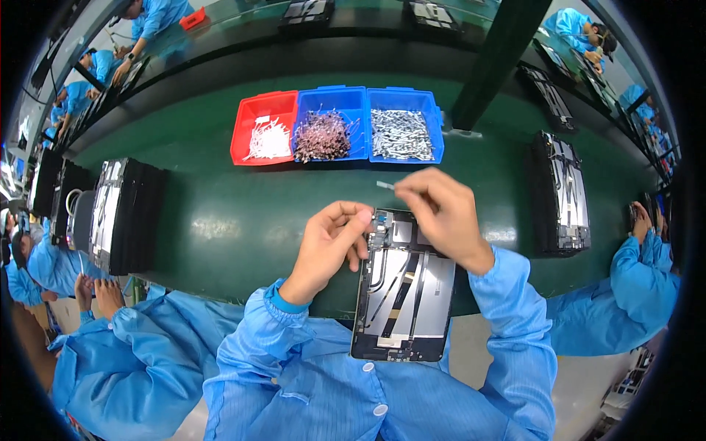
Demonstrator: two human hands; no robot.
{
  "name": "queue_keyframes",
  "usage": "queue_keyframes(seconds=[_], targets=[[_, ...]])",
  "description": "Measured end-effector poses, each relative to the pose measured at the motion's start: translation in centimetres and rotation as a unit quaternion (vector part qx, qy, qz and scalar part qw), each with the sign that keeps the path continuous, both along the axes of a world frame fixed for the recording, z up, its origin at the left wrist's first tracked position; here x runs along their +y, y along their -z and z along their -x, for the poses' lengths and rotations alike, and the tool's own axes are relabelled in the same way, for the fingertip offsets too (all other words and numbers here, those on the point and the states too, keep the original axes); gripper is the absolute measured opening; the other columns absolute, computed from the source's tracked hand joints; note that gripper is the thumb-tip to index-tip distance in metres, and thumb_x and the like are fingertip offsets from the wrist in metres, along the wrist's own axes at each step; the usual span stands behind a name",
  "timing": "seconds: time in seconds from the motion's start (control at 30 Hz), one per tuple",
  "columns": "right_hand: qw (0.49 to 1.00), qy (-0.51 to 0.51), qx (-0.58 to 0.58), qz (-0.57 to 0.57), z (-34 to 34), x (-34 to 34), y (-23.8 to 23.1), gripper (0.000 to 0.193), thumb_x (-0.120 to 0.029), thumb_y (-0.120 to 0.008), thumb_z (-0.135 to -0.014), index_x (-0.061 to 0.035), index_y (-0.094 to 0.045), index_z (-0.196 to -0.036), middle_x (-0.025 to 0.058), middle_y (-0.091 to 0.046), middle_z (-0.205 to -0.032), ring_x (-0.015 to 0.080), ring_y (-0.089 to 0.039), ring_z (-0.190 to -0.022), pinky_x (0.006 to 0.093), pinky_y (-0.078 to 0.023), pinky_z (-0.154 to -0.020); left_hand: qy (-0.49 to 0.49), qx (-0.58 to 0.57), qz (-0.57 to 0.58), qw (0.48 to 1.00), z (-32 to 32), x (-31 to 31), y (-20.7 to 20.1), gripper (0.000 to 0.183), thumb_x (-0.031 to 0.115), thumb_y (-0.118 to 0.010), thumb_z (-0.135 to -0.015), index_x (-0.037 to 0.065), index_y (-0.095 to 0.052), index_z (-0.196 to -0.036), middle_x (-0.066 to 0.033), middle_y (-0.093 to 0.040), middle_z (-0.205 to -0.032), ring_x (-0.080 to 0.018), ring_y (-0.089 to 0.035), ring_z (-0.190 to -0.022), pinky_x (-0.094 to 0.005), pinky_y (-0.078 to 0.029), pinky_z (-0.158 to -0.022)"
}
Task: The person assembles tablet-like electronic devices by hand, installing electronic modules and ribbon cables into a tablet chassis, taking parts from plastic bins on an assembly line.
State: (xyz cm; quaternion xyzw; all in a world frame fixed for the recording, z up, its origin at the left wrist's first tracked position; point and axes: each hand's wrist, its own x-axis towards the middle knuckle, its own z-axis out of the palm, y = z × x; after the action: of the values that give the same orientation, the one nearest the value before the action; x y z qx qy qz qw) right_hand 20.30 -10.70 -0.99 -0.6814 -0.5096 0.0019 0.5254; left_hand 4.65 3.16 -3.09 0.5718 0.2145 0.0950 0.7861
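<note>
An opened tablet (pixel 434 294) lies in front of me with its inner side up, its lower end reaching past the table's near edge. It shows a silver plate, dark ribbon cables and a small circuit board at the upper left. My left hand (pixel 331 239) has thumb and forefinger pressed together at the tablet's upper left corner; whatever lies between them is hidden. Over the upper right of the tablet, my right hand (pixel 445 213) pinches a small pale strip (pixel 384 185), which points left above the green table.
Beyond the tablet stand a red bin (pixel 241 140) of white pieces, a blue bin (pixel 331 95) of thin brownish-pink leaded parts and another blue bin (pixel 401 97) of silvery strips. Tablet stacks stand left (pixel 110 213) and right (pixel 562 195). A green post (pixel 500 66) rises behind. Co-workers sit both sides.
</note>
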Motion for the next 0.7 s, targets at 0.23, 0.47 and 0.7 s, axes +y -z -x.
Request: queue_keyframes(seconds=[0.23, 0.47, 0.7], targets=[[0.916, -0.05, -0.397, 0.018, 2.0, -2.0, -0.9, 0.021, 0.0, -0.074, -0.076, -0.0019, -0.069, -0.096, 0.0114, -0.069, -0.093, 0.0159, -0.062, -0.06, 0.028, -0.048, -0.049, -0.01, -0.022, 0.03, 0.999, -0.2, -0.3, -1.1, 0.023, 0.021, -0.063, -0.097, -0.002, -0.062, -0.103, -0.0056, -0.064, -0.083, -0.0073, -0.059, -0.058, -0.0201, -0.045, -0.041], [0.953, -0.043, 0.291, 0.072, 2.8, -1.2, 1.0, 0.012, -0.009, -0.071, -0.087, 0.0001, -0.069, -0.096, 0.004, -0.065, -0.069, 0.003, -0.051, -0.051, 0.0214, -0.038, -0.047, -0.029, -0.052, -0.071, 0.996, 0.3, -0.9, -0.9, 0.023, 0.019, -0.063, -0.097, -0.002, -0.066, -0.107, -0.0064, -0.067, -0.087, -0.0052, -0.057, -0.06, -0.0176, -0.043, -0.044], [0.99, -0.05, 0.121, 0.052, 3.0, -1.5, -0.5, 0.012, -0.006, -0.073, -0.083, -0.004, -0.07, -0.094, 0.0032, -0.067, -0.074, 0.0098, -0.057, -0.054, 0.0259, -0.044, -0.049, 0.021, -0.005, 0.127, 0.992, 0.9, 0.0, -1.8, 0.025, 0.023, -0.06, -0.099, -0.001, -0.066, -0.107, -0.0049, -0.066, -0.087, -0.0052, -0.053, -0.06, -0.0193, -0.042, -0.044]])
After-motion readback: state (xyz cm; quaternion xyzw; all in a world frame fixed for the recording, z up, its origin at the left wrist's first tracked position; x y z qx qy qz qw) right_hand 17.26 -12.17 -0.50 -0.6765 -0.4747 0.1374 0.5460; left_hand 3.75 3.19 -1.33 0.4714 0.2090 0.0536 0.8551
